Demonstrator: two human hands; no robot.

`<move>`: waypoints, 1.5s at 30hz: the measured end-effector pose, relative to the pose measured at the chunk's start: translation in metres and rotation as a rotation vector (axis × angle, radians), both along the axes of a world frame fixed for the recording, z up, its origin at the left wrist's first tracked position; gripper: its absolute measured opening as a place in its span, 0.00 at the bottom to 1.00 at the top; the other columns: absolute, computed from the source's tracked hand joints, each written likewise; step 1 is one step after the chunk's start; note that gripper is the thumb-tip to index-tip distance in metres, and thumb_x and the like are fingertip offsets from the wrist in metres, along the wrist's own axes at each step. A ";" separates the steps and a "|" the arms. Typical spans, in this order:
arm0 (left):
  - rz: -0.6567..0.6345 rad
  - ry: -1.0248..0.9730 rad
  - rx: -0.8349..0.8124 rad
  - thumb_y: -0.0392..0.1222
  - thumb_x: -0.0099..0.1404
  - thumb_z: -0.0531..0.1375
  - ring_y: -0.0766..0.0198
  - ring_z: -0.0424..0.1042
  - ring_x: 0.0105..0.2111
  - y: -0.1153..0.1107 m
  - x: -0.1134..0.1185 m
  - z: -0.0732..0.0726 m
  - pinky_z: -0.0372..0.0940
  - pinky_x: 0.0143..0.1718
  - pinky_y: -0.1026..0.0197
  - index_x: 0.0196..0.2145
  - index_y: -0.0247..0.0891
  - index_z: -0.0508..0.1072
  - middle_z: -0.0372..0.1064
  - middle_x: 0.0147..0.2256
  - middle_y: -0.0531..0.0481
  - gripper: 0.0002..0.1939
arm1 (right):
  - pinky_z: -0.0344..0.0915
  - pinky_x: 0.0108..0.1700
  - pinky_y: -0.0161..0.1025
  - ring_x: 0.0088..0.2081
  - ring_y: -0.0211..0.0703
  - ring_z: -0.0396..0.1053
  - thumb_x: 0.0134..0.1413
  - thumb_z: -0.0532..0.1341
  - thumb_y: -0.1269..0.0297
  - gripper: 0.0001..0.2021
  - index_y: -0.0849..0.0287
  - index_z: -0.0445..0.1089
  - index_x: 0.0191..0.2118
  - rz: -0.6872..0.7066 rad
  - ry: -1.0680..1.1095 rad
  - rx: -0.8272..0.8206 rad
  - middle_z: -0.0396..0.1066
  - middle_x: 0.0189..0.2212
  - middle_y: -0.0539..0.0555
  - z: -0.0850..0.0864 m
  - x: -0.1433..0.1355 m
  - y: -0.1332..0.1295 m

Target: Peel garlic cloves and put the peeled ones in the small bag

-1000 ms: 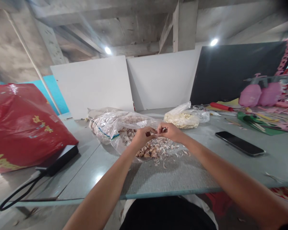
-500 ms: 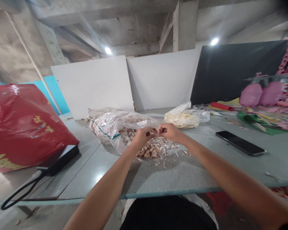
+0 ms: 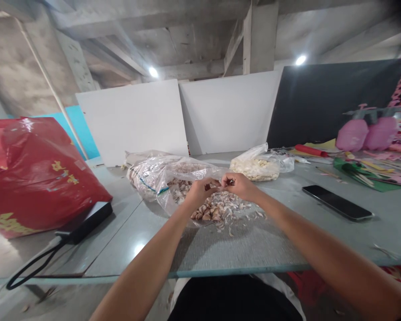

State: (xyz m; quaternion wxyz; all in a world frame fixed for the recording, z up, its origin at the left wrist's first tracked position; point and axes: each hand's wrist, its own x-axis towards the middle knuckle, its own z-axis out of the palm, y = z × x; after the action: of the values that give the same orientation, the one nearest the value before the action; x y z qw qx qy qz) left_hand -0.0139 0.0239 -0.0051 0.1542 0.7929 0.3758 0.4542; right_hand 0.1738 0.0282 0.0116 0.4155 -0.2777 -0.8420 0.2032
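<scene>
My left hand and my right hand meet above a pile of garlic, fingertips pinched close together. What lies between them is too small to make out, and their fingers hide it. Below my left hand are unpeeled garlic cloves on the table. Pale loose skins are scattered under and beside my right hand. A clear plastic bag with more garlic lies open at the left of my hands. Behind my right hand sits a tied clear bag of peeled cloves.
On the grey table, a red bag and a black box with a cable stand left. A black phone lies right. Pink spray bottles, a green sheet and coloured scraps fill the back right.
The view has shifted slightly, so everything appears a little further right and lower. Both hands stay together over the garlic, with only slight finger movement.
</scene>
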 end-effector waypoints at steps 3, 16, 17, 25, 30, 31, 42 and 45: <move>-0.004 0.013 -0.006 0.48 0.54 0.59 0.71 0.57 0.20 0.001 0.000 -0.001 0.53 0.24 0.68 0.32 0.36 0.76 0.63 0.19 0.54 0.13 | 0.54 0.27 0.31 0.24 0.33 0.59 0.45 0.59 0.66 0.04 0.61 0.66 0.24 0.013 -0.015 -0.005 0.64 0.20 0.47 -0.002 0.000 0.001; 0.011 -0.017 0.020 0.48 0.55 0.60 0.72 0.58 0.19 0.002 -0.002 -0.001 0.54 0.23 0.68 0.30 0.35 0.74 0.61 0.18 0.55 0.12 | 0.59 0.31 0.33 0.27 0.35 0.62 0.45 0.62 0.59 0.10 0.60 0.66 0.26 -0.017 0.049 0.009 0.66 0.24 0.49 -0.001 -0.002 0.000; 0.006 -0.017 0.017 0.48 0.55 0.60 0.71 0.58 0.19 0.003 -0.002 -0.002 0.54 0.23 0.68 0.30 0.35 0.74 0.62 0.18 0.55 0.12 | 0.58 0.30 0.32 0.26 0.35 0.62 0.45 0.62 0.59 0.10 0.61 0.65 0.26 -0.019 0.039 0.004 0.66 0.24 0.49 -0.001 -0.001 0.000; -0.015 -0.030 -0.033 0.48 0.53 0.61 0.71 0.58 0.19 0.005 -0.002 -0.004 0.55 0.22 0.68 0.32 0.35 0.76 0.64 0.19 0.54 0.14 | 0.54 0.27 0.30 0.23 0.32 0.58 0.44 0.60 0.64 0.07 0.61 0.64 0.25 0.006 -0.005 -0.032 0.61 0.20 0.46 -0.002 -0.001 0.002; -0.019 -0.031 -0.055 0.48 0.52 0.61 0.71 0.59 0.19 0.001 0.000 -0.001 0.56 0.23 0.68 0.32 0.36 0.76 0.67 0.20 0.52 0.14 | 0.55 0.25 0.30 0.21 0.32 0.60 0.44 0.58 0.68 0.04 0.60 0.61 0.25 0.068 -0.009 -0.120 0.60 0.19 0.45 -0.004 -0.001 0.003; -0.018 -0.030 -0.053 0.48 0.53 0.61 0.71 0.59 0.19 0.000 0.000 -0.001 0.56 0.24 0.68 0.32 0.36 0.76 0.67 0.20 0.52 0.14 | 0.56 0.25 0.30 0.21 0.33 0.61 0.44 0.57 0.68 0.03 0.60 0.61 0.25 0.081 -0.014 -0.137 0.60 0.19 0.45 -0.004 -0.001 0.003; -0.021 -0.042 -0.044 0.46 0.52 0.62 0.69 0.63 0.24 0.004 -0.001 -0.004 0.58 0.27 0.67 0.32 0.35 0.77 0.72 0.27 0.48 0.13 | 0.56 0.24 0.30 0.20 0.33 0.64 0.44 0.55 0.70 0.04 0.60 0.58 0.23 0.098 -0.062 -0.191 0.59 0.16 0.44 0.003 -0.001 -0.003; -0.036 -0.060 -0.073 0.47 0.50 0.63 0.68 0.63 0.24 0.003 0.000 -0.004 0.57 0.26 0.67 0.31 0.34 0.76 0.71 0.25 0.48 0.13 | 0.56 0.24 0.30 0.20 0.34 0.64 0.43 0.55 0.70 0.05 0.59 0.57 0.22 0.116 -0.069 -0.236 0.58 0.16 0.44 0.003 -0.001 -0.003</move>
State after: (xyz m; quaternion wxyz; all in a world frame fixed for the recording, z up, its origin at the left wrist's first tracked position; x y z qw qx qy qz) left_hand -0.0139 0.0273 -0.0094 0.2022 0.7794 0.3732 0.4608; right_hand 0.1727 0.0248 0.0146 0.3384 -0.2822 -0.8407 0.3149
